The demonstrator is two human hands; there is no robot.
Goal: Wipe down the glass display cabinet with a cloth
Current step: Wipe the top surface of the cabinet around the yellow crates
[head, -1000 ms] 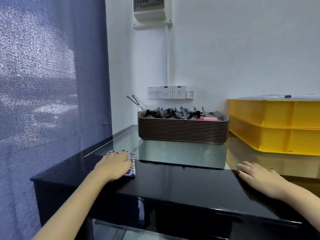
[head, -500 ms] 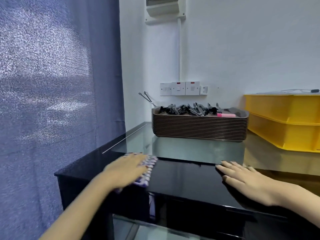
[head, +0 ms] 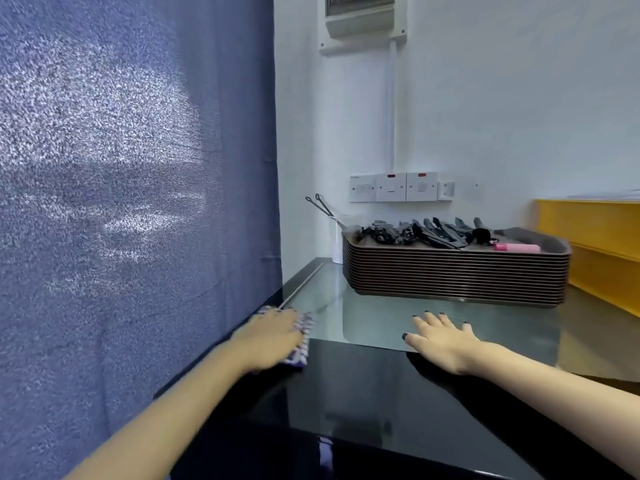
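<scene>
Flatly, left hand (head: 273, 336) presses speckled cloth (head: 304, 332) onto glass (head: 374, 322).

Glossy glass cabinet top (head: 381, 393), patterned woven cloth (head: 302, 336), coarse matt curtain (head: 121, 202), ribbed plastic trays (head: 450, 275)

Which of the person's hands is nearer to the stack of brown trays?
Right. The right hand lies flat on the glass just before the stack; the left hand presses the cloth farther left, by the curtain.

no readable text, labels or numbers
</scene>
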